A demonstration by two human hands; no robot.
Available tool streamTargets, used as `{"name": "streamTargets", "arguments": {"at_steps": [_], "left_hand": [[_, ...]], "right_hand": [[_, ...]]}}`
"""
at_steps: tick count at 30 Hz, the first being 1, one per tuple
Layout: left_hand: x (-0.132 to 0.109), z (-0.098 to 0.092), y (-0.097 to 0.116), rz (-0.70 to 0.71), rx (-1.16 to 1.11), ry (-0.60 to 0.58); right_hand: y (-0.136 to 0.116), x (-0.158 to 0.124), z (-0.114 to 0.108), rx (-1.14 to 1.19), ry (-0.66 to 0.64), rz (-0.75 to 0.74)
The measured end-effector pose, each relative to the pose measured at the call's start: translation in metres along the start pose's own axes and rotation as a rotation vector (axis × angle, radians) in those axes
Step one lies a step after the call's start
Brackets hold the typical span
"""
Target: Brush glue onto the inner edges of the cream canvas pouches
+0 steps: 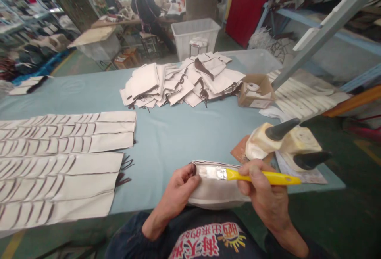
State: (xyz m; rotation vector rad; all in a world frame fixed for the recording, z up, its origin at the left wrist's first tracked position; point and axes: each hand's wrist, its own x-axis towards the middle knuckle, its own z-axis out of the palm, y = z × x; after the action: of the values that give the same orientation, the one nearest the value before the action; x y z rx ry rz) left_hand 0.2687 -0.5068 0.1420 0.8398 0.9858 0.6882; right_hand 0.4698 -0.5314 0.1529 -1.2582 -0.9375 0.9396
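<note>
My left hand is closed on the left end of a cream fabric piece held at the table's near edge, thumb on top. My right hand grips a yellow-handled brush, its pale bristles and metal ferrule lying across the top edge of the fabric piece. Just beyond the brush stand two cream glue pots with black spouts on stained paper.
Rows of overlapped cream pieces cover the light blue table at the left. A heap of finished cream pieces lies at the far middle, a small cardboard box beside it. A seated person works in the background.
</note>
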Motion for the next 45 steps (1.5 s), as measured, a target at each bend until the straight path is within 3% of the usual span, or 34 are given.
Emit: {"name": "streamTargets", "arguments": {"at_steps": [5, 10, 16, 20, 25, 28, 34, 39, 43, 45], "left_hand": [[-0.005, -0.003, -0.012, -0.081, -0.118, 0.023], [-0.010, -0.005, -0.012, -0.097, -0.190, 0.035], [-0.012, -0.003, -0.012, -0.095, -0.173, 0.022], [-0.013, -0.002, -0.014, -0.103, -0.190, 0.051], [-0.015, -0.003, -0.015, -0.096, -0.192, 0.070], [-0.016, -0.002, -0.018, -0.103, -0.201, 0.079], [-0.016, 0.006, -0.021, -0.085, -0.167, 0.072], [-0.015, 0.009, -0.022, -0.054, -0.160, 0.041], [-0.014, 0.005, -0.024, 0.000, -0.089, 0.058], [-0.014, 0.003, -0.024, 0.092, 0.054, 0.068]], "right_hand": [[0.014, 0.009, 0.014, -0.146, -0.132, -0.200], [0.011, 0.009, -0.001, -0.056, -0.083, -0.238], [0.007, 0.013, -0.004, -0.287, -0.331, -0.302], [0.010, 0.016, 0.000, -0.314, -0.336, -0.387], [0.017, 0.006, -0.028, -0.361, -0.295, -0.431], [0.011, 0.006, -0.040, -0.462, -0.312, -0.555], [-0.011, 0.009, -0.012, -0.495, -0.435, -0.749], [-0.007, -0.003, 0.013, -0.406, -0.419, -0.723], [0.010, -0.009, 0.019, -0.239, -0.188, -0.443], [0.015, -0.008, 0.018, -0.107, -0.037, -0.294]]}}
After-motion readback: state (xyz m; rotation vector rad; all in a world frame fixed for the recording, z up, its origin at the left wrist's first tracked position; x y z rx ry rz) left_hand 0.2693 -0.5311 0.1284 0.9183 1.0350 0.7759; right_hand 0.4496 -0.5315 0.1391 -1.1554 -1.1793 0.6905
